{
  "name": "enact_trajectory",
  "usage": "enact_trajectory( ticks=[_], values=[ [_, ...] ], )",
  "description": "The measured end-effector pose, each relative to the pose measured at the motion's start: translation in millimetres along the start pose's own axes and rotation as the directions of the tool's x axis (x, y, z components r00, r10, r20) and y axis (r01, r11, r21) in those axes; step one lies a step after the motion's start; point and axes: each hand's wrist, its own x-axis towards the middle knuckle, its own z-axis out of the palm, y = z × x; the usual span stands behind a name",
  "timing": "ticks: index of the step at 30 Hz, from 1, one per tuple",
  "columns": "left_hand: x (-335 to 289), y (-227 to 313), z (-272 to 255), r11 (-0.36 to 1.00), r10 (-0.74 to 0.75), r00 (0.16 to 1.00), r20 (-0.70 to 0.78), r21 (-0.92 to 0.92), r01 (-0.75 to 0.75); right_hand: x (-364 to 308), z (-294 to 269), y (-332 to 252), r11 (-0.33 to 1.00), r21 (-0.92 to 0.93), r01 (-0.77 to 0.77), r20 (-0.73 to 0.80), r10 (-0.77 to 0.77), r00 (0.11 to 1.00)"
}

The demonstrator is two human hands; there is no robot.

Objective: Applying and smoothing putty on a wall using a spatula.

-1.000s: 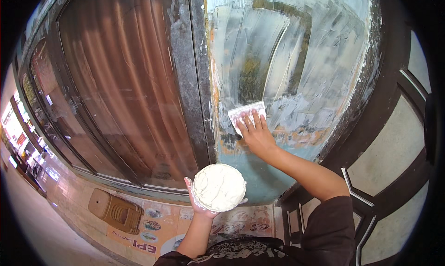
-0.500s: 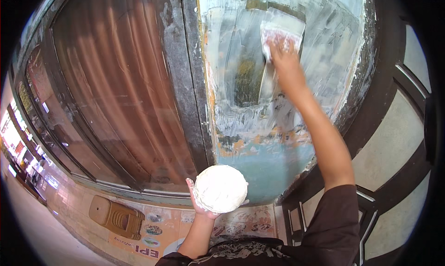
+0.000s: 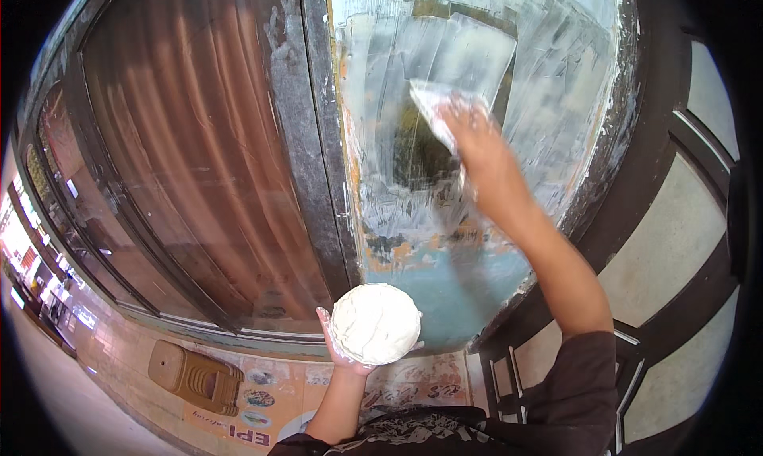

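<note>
My left hand (image 3: 346, 359) supports a round mass of white putty (image 3: 376, 323) from below, its thumb up along the left side. Whatever the putty rests on is hidden beneath it. My right hand (image 3: 474, 142) is closed on a wide, flat putty scraper (image 3: 437, 110) smeared with white. The scraper's blade is tilted against the wall (image 3: 548, 122), over a darker grey patch. White streaks cover much of the upper wall, while a blue-green band (image 3: 429, 305) with orange flaking shows lower down.
A brown-framed window (image 3: 310, 138) with a reddish-brown curtain (image 3: 191, 138) behind glass stands at left. Dark panelled woodwork (image 3: 660, 194) borders the right. A brown plastic stool (image 3: 195, 376) lies on the floor at lower left, beside a printed sheet (image 3: 238, 424).
My right hand has moved the scraper down and slightly left across the wall, turning its blade. My left hand holds the putty in nearly the same place.
</note>
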Motion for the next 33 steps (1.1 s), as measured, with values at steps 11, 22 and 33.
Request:
enact_trajectory(
  ticks=[11, 22, 33],
  values=[
    [21, -3, -12, 0.999, 0.05, 0.99, -0.135, -0.003, -0.051, 126, 41, 77, 0.924, -0.379, -0.055, -0.246, -0.044, 0.968],
    [53, 5, -31, 0.982, -0.01, 0.999, -0.038, -0.191, 0.002, 73, 60, 59, 0.947, -0.309, -0.093, -0.205, 0.03, 0.978],
    [64, 4, -22, 0.996, -0.058, 0.997, -0.055, -0.073, 0.054, 26, 89, 38, 0.965, -0.216, -0.152, -0.123, 0.127, 0.984]
  ],
)
